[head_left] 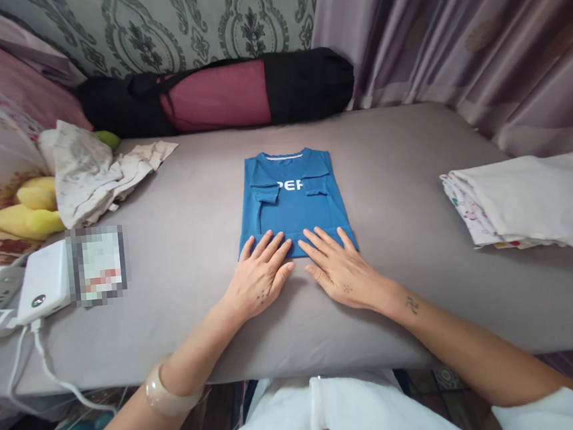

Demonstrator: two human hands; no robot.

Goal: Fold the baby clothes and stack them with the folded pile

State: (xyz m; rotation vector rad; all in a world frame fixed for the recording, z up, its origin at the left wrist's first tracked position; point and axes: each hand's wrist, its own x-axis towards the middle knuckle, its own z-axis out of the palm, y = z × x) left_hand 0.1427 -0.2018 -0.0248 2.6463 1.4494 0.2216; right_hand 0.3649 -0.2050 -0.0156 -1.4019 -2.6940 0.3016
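A blue T-shirt (295, 211) lies on the grey bed surface in front of me, its collar pointing away. Both sides and sleeves are folded inward over the chest, partly covering white lettering. Along the near edge runs a turned-up hem band. My left hand (261, 274) rests palm down on the left part of that band, fingers stretched out and apart. On the right part lies my right hand (341, 267), also flat with fingers spread. Neither hand grips the cloth. What lies beneath the fingertips is hidden.
At right lies a stack of folded white cloths (531, 200). A black and maroon long bag (221, 97) lies along the back. On the left are a crumpled pale cloth (92, 168), a yellow plush toy (28, 211), a white power bank (46, 279) with cables and a blurred-out device (101, 265).
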